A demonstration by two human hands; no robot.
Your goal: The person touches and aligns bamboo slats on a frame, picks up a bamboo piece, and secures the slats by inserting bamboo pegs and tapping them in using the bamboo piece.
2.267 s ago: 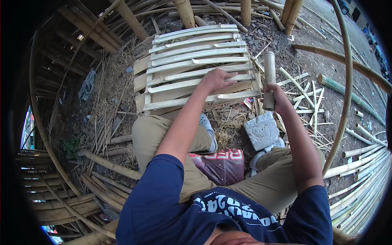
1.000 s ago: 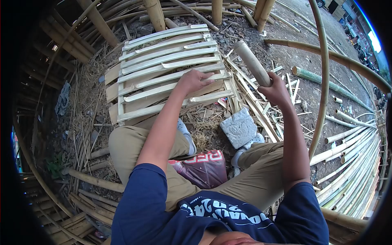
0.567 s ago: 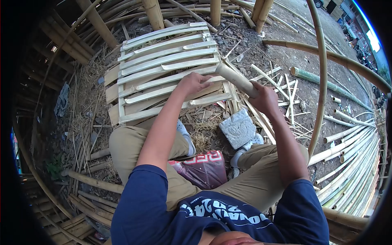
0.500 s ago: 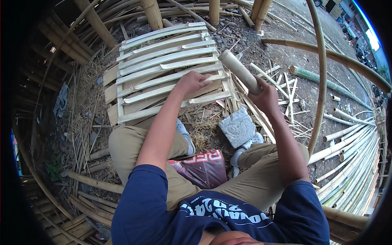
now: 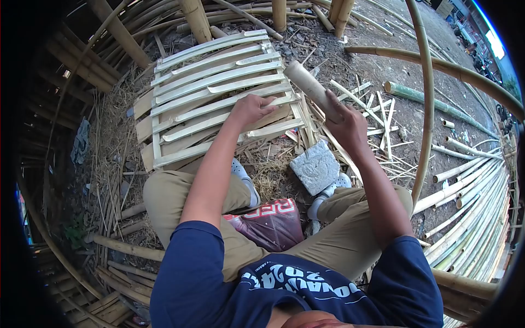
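Right hand (image 5: 350,124) was clenched around the bamboo tube (image 5: 310,86), its long axis slanting forward-left towards the split-bamboo slat (image 5: 286,100) at the nearer left hand (image 5: 250,110), whose bent fingers' grip could not be determined.

1. The right hand (image 5: 348,127) hid the lower end of the bamboo tube (image 5: 309,85).
2. The left hand (image 5: 253,110) covered part of a slat (image 5: 284,100); its grip was unclear.
3. The stone block (image 5: 315,168) overlapped one shoe (image 5: 332,189).
4. The top edge cut off the curved pole (image 5: 427,98).
5. Distant objects (image 5: 481,63) were too small to identify.
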